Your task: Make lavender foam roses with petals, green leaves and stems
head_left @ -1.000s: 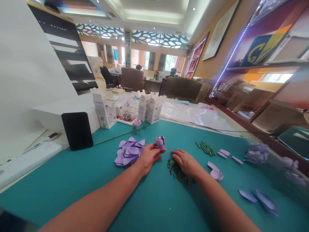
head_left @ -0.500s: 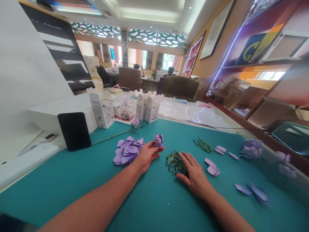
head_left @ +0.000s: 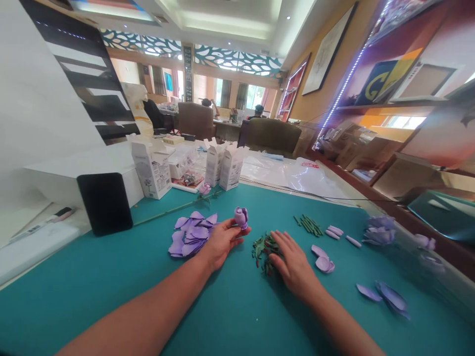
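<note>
A small purple flower bud (head_left: 241,216) stands upright in my left hand (head_left: 221,243), whose thumb and fingers close round its base. Just left of that hand, and partly behind it, lies a pile of flat purple petals (head_left: 188,237). My right hand (head_left: 293,257) is spread palm down over the right side of a heap of small green and red pieces (head_left: 261,247), covering part of it. Beyond the right hand are short green sticks (head_left: 309,225), small lilac rolls (head_left: 334,232) and curved lilac petals (head_left: 323,263).
Larger purple petals (head_left: 392,298) and a layered purple flower (head_left: 379,230) lie at the right of the green mat (head_left: 230,316). White boxes (head_left: 230,169), a long-stemmed flower (head_left: 172,210) and a black panel (head_left: 104,203) stand or lie further back. Two people sit far off.
My right hand has shifted slightly over the green heap, and some of its pieces have moved. The left hand still holds the bud. The whole view has shifted slightly.
</note>
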{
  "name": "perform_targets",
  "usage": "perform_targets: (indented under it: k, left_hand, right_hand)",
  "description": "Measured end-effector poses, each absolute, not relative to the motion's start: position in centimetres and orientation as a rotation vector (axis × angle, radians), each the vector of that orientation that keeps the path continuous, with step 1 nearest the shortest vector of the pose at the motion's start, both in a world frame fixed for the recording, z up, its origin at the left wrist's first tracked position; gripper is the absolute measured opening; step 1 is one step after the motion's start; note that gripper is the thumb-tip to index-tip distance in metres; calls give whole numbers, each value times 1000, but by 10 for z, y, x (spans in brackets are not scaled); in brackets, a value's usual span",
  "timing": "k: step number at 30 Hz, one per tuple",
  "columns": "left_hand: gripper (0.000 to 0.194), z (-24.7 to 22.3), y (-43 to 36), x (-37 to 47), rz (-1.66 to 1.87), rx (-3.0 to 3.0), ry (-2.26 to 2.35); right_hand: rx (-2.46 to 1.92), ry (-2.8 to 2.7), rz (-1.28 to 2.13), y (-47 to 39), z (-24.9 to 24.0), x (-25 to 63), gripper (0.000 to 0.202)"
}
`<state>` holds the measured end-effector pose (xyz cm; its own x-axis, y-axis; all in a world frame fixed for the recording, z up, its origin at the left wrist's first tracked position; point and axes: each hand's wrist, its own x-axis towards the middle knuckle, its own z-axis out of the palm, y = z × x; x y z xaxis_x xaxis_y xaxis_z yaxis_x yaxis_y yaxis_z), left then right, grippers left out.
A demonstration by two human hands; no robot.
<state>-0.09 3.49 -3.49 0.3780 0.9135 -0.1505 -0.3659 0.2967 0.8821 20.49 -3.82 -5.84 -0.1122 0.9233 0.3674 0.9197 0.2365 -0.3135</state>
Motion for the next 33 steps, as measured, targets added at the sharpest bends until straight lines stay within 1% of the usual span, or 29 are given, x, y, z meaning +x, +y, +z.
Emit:
perform_targets:
  k: [4, 8, 11, 15, 19, 23, 26, 28, 30, 33]
  left_hand:
    - [32, -33, 32, 0, 940, 907, 753]
    - [33, -26, 25, 1, 920, 978, 751]
    - [34, -20, 18, 4, 902, 1074, 748]
    - [34, -15, 14, 7, 911, 1166, 782]
    - [39, -12, 18, 4, 908, 1186, 780]
    - [44, -13, 21, 1, 914, 1182, 809]
    - [43, -14, 24, -1, 926, 1176, 814]
    - [42, -10, 28, -4, 958, 1149, 814]
    - [38, -1, 32, -11, 1066, 1080, 801]
    - [23, 21, 40, -27, 1271, 960, 734]
  right_hand:
    - [-1593, -1775, 63, -24, -36, 199, 44]
    - [-1521, -1612, 302, -26, -21, 180, 34]
    - [-1456, -1497, 472, -31, -22, 169, 40]
    - [-1370, -1515, 583, -33, -25, 166, 52]
    - [-1405, -1521, 541, -32, -24, 170, 50]
    - [-1464, -1520, 395, -33, -18, 181, 41]
    - [-1462, -1482, 317, -32, -12, 196, 34]
    - [-1458, -1404, 322, -33, -8, 205, 31]
    - [-1474, -1331, 349, -36, -5, 209, 32]
    - [-1539, -1373, 370, -37, -6, 201, 32]
